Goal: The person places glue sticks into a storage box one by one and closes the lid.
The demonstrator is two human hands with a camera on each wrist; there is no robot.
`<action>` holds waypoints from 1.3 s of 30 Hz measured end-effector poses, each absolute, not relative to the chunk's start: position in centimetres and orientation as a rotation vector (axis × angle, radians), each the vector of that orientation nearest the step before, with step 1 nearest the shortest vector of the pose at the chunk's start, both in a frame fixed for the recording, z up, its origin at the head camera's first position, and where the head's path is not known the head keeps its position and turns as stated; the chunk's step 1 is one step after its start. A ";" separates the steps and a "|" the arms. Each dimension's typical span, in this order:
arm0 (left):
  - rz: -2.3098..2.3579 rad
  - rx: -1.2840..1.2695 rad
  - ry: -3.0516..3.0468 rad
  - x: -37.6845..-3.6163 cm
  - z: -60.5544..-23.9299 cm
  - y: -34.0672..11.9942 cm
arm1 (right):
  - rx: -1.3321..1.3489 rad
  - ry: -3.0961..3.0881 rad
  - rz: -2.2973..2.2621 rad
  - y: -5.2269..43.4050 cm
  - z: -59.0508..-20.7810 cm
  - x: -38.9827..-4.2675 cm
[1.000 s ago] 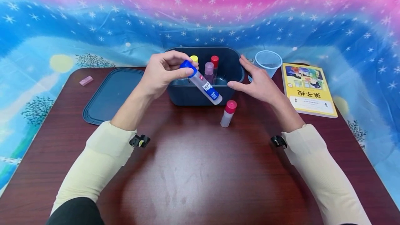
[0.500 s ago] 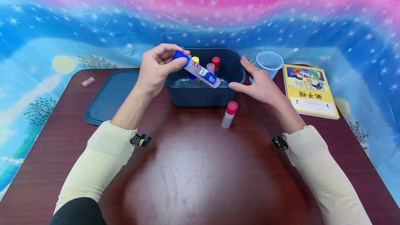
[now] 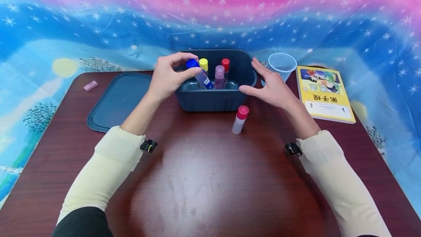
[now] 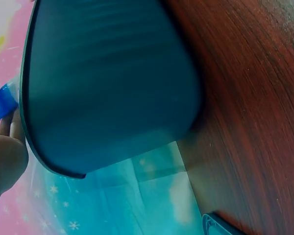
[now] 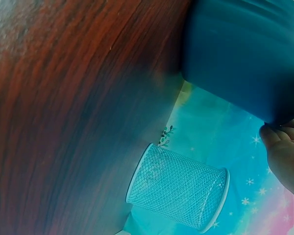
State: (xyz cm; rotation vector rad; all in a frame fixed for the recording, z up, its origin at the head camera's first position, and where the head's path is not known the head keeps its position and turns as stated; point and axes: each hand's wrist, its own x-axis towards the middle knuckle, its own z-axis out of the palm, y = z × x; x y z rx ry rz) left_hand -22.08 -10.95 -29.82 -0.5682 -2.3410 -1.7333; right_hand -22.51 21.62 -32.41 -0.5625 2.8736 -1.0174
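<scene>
My left hand (image 3: 171, 74) pinches the blue cap of a clear liquid glue tube (image 3: 203, 78). The tube leans with its lower end inside a dark blue plastic bin (image 3: 213, 101); whether it touches the bin's floor is hidden. Inside stand a yellow-capped tube (image 3: 203, 65), a purple tube (image 3: 219, 76) and a red-capped tube (image 3: 225, 64). Straight fingers of my right hand (image 3: 271, 87) rest against the bin's right end, thumb near the front rim. Another glue tube with a red cap (image 3: 241, 118) stands on the table before the bin.
A dark blue lid (image 3: 120, 100) lies left of the bin, with a pink eraser-like block (image 3: 90, 85) beyond it. To the right are a light blue mesh pen holder (image 5: 179, 186) and a yellow book (image 3: 325, 94). A patterned cloth (image 3: 210, 17) hangs behind.
My left hand has carried the blue-capped glue tube from above the bin's front rim down into its left part, tilting it steeper. My right hand has stayed at the bin's right end.
</scene>
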 end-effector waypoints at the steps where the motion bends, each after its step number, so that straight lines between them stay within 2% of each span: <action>1: -1.704 -0.556 -2.381 -22.1 -29.9 -10.9 | -0.565 2.874 -1.015 21.6 -32.4 -22.5; 29: -1.239 -0.490 -2.840 -23.0 -29.7 -10.2 | -0.565 2.869 -1.024 21.7 -32.4 -22.6; 39: -1.124 -0.611 -2.974 -23.4 -29.3 -10.4 | -0.563 2.871 -1.021 21.7 -32.3 -22.5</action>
